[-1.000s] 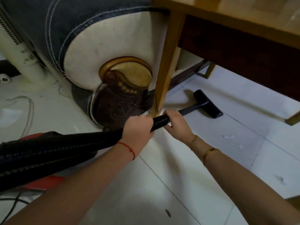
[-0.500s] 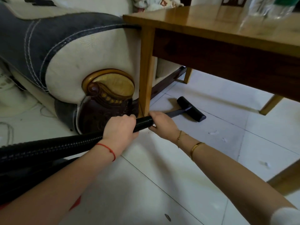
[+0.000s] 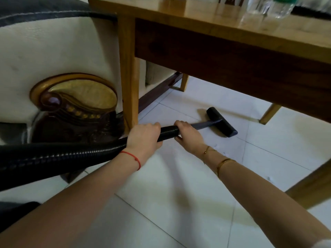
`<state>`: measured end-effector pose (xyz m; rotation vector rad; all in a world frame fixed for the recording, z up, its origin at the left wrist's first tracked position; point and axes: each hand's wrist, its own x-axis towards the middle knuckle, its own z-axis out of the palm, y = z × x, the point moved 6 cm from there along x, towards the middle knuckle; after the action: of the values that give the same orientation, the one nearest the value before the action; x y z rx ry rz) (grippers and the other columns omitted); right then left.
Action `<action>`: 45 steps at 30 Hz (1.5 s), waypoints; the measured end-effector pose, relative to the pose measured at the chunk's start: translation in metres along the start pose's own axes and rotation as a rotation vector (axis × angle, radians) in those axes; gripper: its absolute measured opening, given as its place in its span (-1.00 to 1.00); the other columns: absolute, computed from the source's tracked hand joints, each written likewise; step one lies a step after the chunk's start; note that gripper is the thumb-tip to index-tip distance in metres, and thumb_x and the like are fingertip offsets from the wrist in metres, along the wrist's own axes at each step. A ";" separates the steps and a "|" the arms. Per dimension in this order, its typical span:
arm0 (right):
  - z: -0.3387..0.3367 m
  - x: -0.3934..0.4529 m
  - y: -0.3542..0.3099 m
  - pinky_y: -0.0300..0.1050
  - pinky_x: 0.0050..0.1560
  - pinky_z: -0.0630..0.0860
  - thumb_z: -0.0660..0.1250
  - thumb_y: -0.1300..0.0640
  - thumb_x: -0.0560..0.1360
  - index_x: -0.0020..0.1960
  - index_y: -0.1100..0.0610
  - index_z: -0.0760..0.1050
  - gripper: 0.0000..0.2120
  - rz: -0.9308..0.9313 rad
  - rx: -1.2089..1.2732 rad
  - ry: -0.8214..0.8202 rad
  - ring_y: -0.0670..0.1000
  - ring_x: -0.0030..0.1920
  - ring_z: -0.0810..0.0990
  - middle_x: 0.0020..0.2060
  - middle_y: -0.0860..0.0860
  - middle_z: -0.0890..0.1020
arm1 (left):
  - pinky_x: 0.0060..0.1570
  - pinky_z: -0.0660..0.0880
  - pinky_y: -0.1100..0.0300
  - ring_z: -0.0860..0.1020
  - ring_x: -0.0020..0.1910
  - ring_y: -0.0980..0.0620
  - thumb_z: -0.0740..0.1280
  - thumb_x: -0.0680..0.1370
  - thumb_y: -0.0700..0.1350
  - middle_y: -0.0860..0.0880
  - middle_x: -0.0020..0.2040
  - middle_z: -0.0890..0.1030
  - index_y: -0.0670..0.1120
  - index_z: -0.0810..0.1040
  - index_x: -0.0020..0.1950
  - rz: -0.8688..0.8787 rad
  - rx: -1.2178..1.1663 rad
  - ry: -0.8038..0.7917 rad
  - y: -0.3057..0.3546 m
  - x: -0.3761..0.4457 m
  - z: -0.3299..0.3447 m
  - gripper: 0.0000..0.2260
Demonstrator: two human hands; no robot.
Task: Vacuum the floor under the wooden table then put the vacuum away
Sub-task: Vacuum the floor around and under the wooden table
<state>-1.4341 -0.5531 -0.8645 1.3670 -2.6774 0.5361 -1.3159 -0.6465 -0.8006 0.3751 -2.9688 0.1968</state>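
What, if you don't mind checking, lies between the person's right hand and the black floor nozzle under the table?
In the head view, only the vacuum's dark rigid tube spans from the right hand to the floor nozzle, above bare white tile.

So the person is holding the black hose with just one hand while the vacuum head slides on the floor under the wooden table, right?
Not quite: both hands grip the black hose, not one. In the head view the left hand holds it nearer the body and the right hand holds it nearer its front end. The rest is right: the vacuum head is on the floor under the wooden table.
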 end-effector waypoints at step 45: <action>0.020 0.008 -0.134 -0.12 -0.06 0.41 0.38 0.15 0.41 -0.03 0.11 0.42 -0.81 -0.277 0.223 0.001 0.02 -0.13 0.45 -0.15 0.01 0.52 | -0.24 0.40 0.17 0.62 -0.10 -0.07 0.29 0.52 0.11 -0.04 -0.05 0.60 -0.05 0.46 0.11 -0.202 0.010 -0.088 -0.087 -0.090 -0.023 -0.71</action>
<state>-1.3306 -0.6385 -0.8452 1.7560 -2.4260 0.8193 -1.2049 -0.7053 -0.7825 0.6981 -2.9888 0.1759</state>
